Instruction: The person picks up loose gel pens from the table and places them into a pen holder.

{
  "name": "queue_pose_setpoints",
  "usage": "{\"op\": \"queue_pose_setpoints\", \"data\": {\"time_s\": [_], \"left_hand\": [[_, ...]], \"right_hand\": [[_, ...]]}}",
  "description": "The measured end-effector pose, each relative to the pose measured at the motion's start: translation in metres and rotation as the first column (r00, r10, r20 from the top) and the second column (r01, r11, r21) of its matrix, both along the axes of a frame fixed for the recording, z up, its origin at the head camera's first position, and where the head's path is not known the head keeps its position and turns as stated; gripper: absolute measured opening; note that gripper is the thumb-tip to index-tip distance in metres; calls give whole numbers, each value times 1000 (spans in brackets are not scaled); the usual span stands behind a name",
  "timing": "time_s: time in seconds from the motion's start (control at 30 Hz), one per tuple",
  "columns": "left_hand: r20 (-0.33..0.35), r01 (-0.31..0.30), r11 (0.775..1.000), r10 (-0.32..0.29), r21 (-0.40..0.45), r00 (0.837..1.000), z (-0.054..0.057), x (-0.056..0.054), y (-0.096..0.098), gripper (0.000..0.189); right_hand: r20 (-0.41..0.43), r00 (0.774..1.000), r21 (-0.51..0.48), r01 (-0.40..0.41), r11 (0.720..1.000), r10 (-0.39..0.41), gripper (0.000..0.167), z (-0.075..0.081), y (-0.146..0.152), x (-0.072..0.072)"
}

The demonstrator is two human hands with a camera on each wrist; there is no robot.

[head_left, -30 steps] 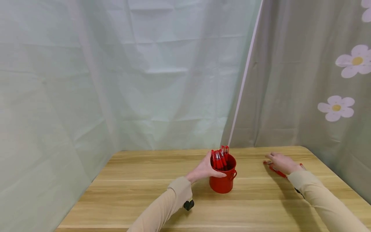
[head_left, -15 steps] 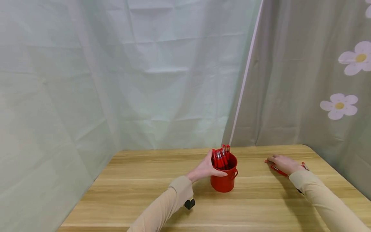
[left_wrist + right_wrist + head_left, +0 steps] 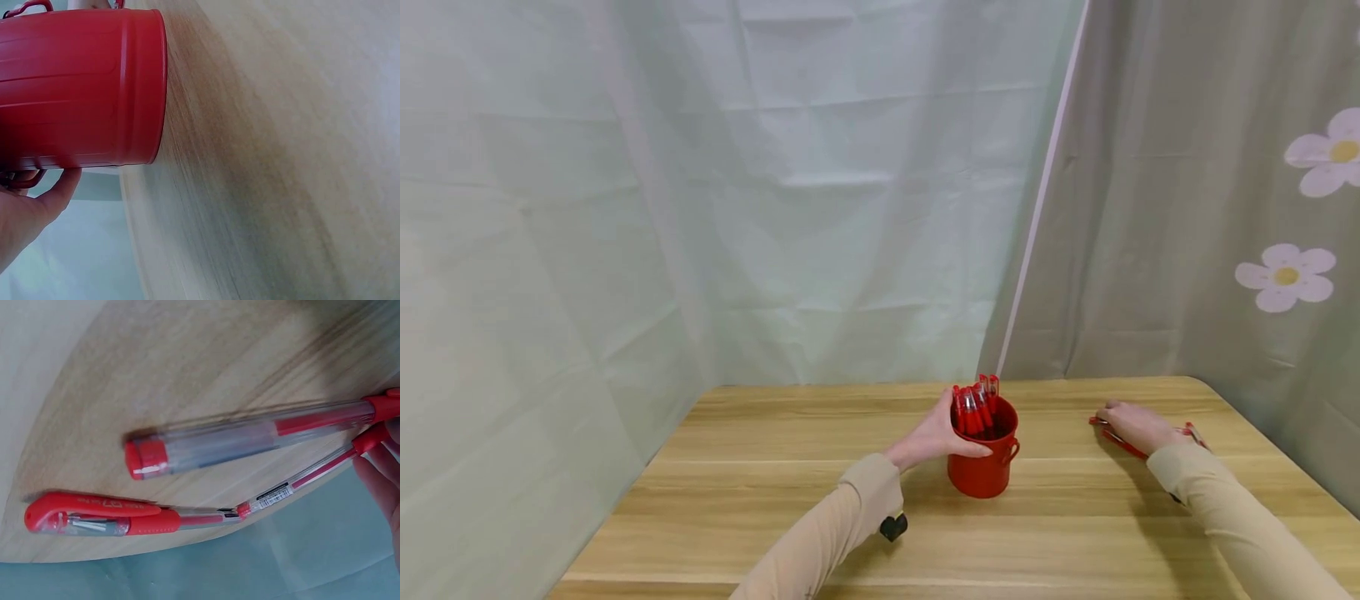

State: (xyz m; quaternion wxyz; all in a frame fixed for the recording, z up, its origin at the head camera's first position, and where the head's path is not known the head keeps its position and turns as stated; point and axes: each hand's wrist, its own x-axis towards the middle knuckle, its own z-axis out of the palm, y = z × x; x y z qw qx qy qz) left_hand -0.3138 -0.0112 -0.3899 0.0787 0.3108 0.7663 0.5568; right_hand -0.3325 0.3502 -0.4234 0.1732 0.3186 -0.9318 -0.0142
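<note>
My left hand [image 3: 931, 437] grips the rim of a red metal bucket [image 3: 977, 477] with small side handles. Several red pens [image 3: 973, 412] stand inside it, caps up. In the left wrist view the bucket [image 3: 69, 94] fills the upper left, with fingers [image 3: 57, 194] against its side. On the right of the table my right hand [image 3: 1138, 427] reaches down over red pens [image 3: 1123, 444]. The right wrist view has its fingers [image 3: 381, 472] pinching the red end of a clear pen [image 3: 275, 496] with a barcode label. Another pen [image 3: 219, 445] lies beside it, and a capped one [image 3: 112, 514] at lower left.
The wood-grain table [image 3: 745, 475] has its far edge against a pale curtain [image 3: 850, 250] and a grey curtain [image 3: 1135, 250] with flower prints. A black wrist device [image 3: 892, 527] shows under the left sleeve.
My right hand has settled lower over the pens, its fingers now drawn in. More of a pen shows right of that hand. The left hand keeps its grip on the bucket.
</note>
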Motion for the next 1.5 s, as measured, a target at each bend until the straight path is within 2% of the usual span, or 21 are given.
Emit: {"op": "queue_pose_setpoints", "data": {"time_s": [0.27, 0.47, 0.67, 0.77, 0.87, 1.0, 1.23, 1.37, 1.5], "left_hand": [[5, -5, 1000, 4, 8, 1000, 1, 1, 0, 78], [9, 1, 1000, -1, 19, 1000, -1, 1, 0, 78], [7, -2, 1000, 2, 20, 1000, -1, 2, -1, 77], [3, 4, 1000, -4, 24, 1000, -1, 3, -1, 79], [4, 10, 999, -10, 32, 1000, 0, 3, -1, 79], [12, 4, 1000, -4, 25, 1000, 0, 3, 0, 78], [16, 0, 1000, 0, 19, 1000, -2, 2, -1, 76], [12, 3, 1000, -3, 26, 1000, 0, 2, -1, 76], [18, 14, 999, -15, 39, 1000, 1, 3, -1, 77]], "right_hand": [[14, 999, 7, 39, 999, -39, 21, -1, 1, -2], [1, 999, -62, 39, 997, -39, 25, 1, 1, -4], [41, 999, -167, 33, 985, -26, 23, 9, -1, -2], [27, 1000, -222, 7, 975, -1, 24, 13, -2, 0], [-29, 999, -251, -52, 967, 46, 28, 16, -3, 2], [-85, 992, -257, -111, 960, 92, 31, 19, -3, 2], [-150, 983, -225, -139, 964, 106, 31, 26, -5, 2], [-159, 982, -210, -134, 968, 101, 30, 34, -12, 2], [-138, 988, -208, -95, 973, 67, 29, 42, -17, 5]]}}
